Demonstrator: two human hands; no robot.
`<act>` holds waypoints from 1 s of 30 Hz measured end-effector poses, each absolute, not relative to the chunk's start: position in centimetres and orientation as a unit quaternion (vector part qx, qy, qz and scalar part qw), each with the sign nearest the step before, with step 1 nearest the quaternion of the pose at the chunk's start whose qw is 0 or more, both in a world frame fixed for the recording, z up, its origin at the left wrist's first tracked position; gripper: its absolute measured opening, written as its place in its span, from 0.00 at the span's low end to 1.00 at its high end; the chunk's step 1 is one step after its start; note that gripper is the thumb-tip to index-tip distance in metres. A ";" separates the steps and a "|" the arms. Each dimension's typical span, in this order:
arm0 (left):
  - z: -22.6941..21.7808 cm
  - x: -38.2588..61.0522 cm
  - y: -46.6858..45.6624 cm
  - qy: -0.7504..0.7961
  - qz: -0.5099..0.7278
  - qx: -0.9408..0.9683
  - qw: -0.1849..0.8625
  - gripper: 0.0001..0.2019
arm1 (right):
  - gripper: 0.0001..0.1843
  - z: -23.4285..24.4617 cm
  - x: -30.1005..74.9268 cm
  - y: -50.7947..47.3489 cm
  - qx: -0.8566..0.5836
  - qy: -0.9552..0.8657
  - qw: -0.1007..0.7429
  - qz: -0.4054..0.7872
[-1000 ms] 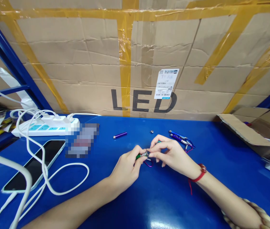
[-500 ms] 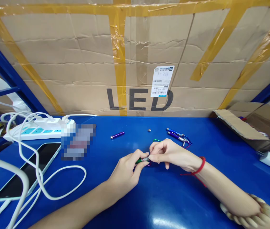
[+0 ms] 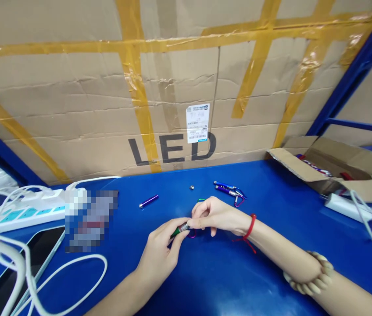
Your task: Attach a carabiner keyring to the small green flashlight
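Observation:
Above the middle of the blue table, my left hand point(image 3: 164, 245) is closed around a small green penlight point(image 3: 180, 229) with a silver, printed end section. My right hand point(image 3: 212, 215) pinches the tip of that silver end. Its fingertips hide whatever small part may be there. Green and purple cords show close to my right fingers. Beyond my hands lie a purple tube point(image 3: 148, 201) with a silver end, a tiny silver cap point(image 3: 191, 187), and a blue penlight point(image 3: 223, 185) beside a purple penlight point(image 3: 225, 190) with cords attached.
On the left are a white power strip point(image 3: 37, 210), tangled white cables point(image 3: 103, 272), a phone point(image 3: 31, 263) and a pixelated flat item point(image 3: 90, 221). An opened cardboard box point(image 3: 299, 166) and a white adapter point(image 3: 347, 207) stand at right. A large taped carton point(image 3: 84, 109) walls the back.
The head view has turned rightward and tilted, showing more of the box at right. My hands keep hold of the green penlight, the right still at its silver end.

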State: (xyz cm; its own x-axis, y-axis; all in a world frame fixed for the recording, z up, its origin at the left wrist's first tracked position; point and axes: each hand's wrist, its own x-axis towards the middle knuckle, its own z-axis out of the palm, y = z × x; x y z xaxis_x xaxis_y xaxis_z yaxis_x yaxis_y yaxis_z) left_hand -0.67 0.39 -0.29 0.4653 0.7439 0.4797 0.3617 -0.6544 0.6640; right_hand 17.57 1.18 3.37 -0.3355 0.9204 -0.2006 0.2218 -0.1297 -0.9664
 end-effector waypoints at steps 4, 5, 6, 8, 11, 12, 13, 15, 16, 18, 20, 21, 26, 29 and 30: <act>-0.1 -0.8 0.5 0.349 0.378 0.818 0.256 0.10 | 0.22 3.4 17.7 1.3 -0.491 -0.583 0.314 0.566; 0.0 -0.8 0.5 0.349 0.371 0.820 0.260 0.10 | 0.22 3.4 17.7 1.3 -0.489 -0.588 0.317 0.562; 0.0 -0.9 0.6 0.350 0.363 0.821 0.267 0.10 | 0.22 3.3 17.8 1.4 -0.486 -0.593 0.319 0.557; 0.2 -0.8 0.7 0.356 0.349 0.819 0.285 0.10 | 0.22 3.1 17.9 1.5 -0.489 -0.608 0.327 0.533; 0.4 -0.7 1.0 0.365 0.336 0.810 0.313 0.11 | 0.23 2.8 17.9 1.6 -0.509 -0.639 0.343 0.464; 0.5 -0.6 1.0 0.369 0.333 0.806 0.320 0.12 | 0.23 2.6 17.8 1.6 -0.512 -0.647 0.349 0.445; 0.5 -0.5 1.1 0.374 0.331 0.802 0.327 0.12 | 0.23 2.5 17.7 1.6 -0.511 -0.653 0.356 0.430; 0.6 -0.4 1.2 0.383 0.333 0.793 0.338 0.13 | 0.23 2.3 17.5 1.7 -0.504 -0.656 0.375 0.418; 0.7 -0.3 1.2 0.385 0.337 0.788 0.342 0.14 | 0.22 2.2 17.4 1.6 -0.504 -0.653 0.384 0.415; 0.8 -0.3 1.2 0.385 0.348 0.779 0.353 0.15 | 0.21 2.2 17.2 1.6 -0.508 -0.643 0.399 0.411; 0.8 -0.2 1.2 0.386 0.359 0.766 0.369 0.16 | 0.21 2.4 16.9 1.5 -0.513 -0.636 0.409 0.406; 0.9 -0.2 1.2 0.387 0.363 0.759 0.377 0.16 | 0.20 2.5 16.8 1.4 -0.514 -0.634 0.416 0.402; 0.8 0.0 1.2 0.389 0.373 0.746 0.392 0.17 | 0.17 2.9 16.5 1.1 -0.488 -0.643 0.452 0.379; 0.8 0.1 1.0 0.384 0.366 0.747 0.402 0.17 | 0.17 2.8 16.5 1.0 -0.469 -0.663 0.445 0.378; 0.9 0.1 0.9 0.384 0.364 0.745 0.407 0.16 | 0.18 2.7 16.5 0.9 -0.465 -0.667 0.443 0.379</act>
State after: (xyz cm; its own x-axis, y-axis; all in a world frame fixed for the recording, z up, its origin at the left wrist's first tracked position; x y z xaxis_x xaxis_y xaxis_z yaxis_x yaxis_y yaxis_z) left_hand 0.09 0.90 0.87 0.4404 0.8680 0.2295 0.2758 -0.3740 0.8855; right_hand 16.54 0.92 2.73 -0.1761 0.9552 0.2377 0.2843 0.2805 -0.9168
